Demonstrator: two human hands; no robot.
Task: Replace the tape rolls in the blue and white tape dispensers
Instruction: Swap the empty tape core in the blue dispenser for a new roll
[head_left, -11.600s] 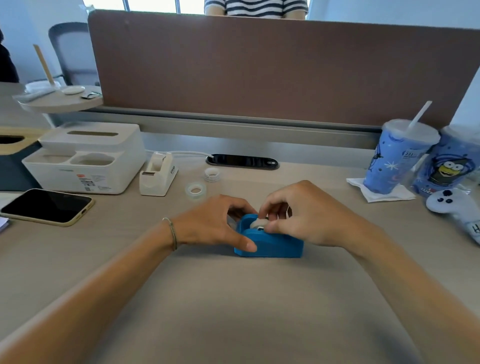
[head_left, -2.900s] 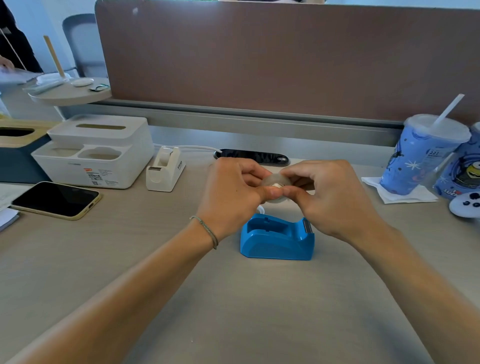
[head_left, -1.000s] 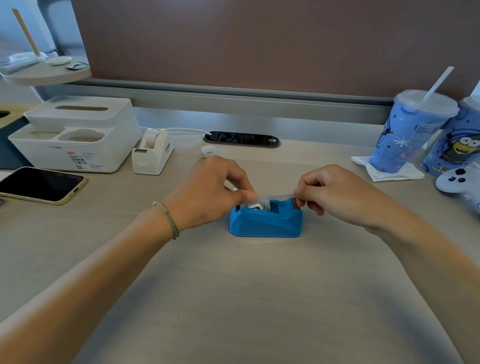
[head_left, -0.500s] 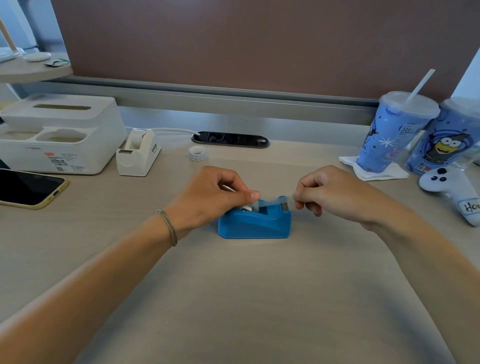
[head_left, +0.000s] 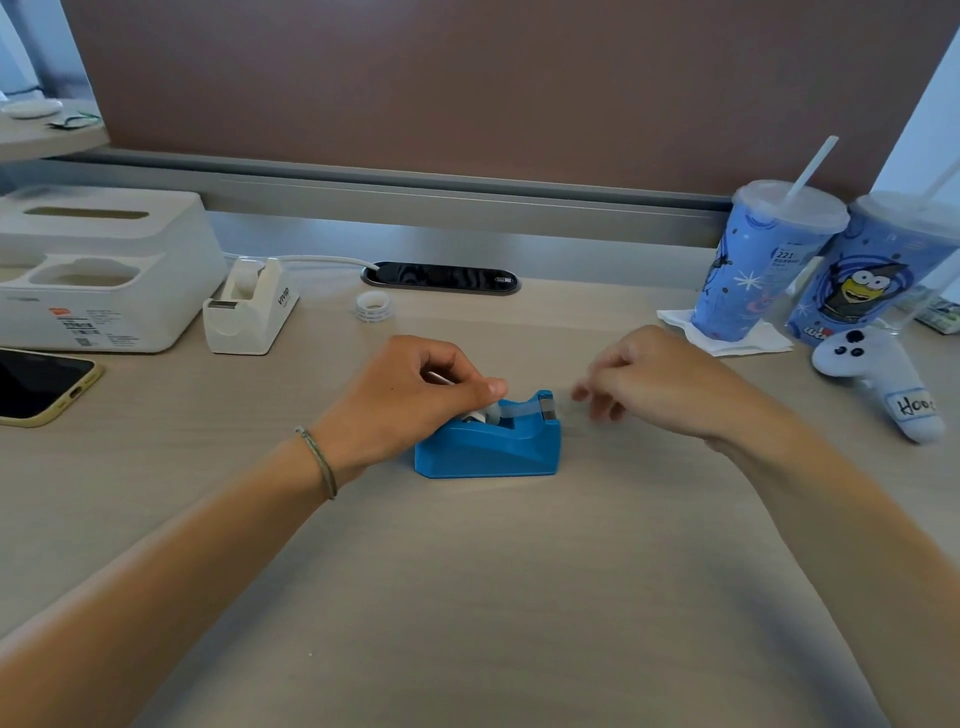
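The blue tape dispenser (head_left: 498, 452) stands in the middle of the desk. A clear tape roll (head_left: 485, 414) sits in its well, and a strip of tape (head_left: 522, 409) runs from the roll to the cutter blade at the right end. My left hand (head_left: 410, 400) holds the roll from the left, thumb pressed on top of it. My right hand (head_left: 660, 384) hovers just right of the cutter, blurred, not touching the dispenser. The white tape dispenser (head_left: 249, 317) stands at the back left with a roll in it. A small loose tape roll (head_left: 373, 306) lies beside it.
A white desk organizer (head_left: 104, 270) and a phone (head_left: 36, 384) lie at the left. Two blue cups with straws (head_left: 758, 260) (head_left: 872, 270) and a white controller (head_left: 872, 379) stand at the right. A black cable outlet (head_left: 441, 276) sits before the brown partition.
My right hand was pinching the tape end over the cutter; it has now pulled away to the right, and the strip ends at the blade. My left hand stays on the roll.
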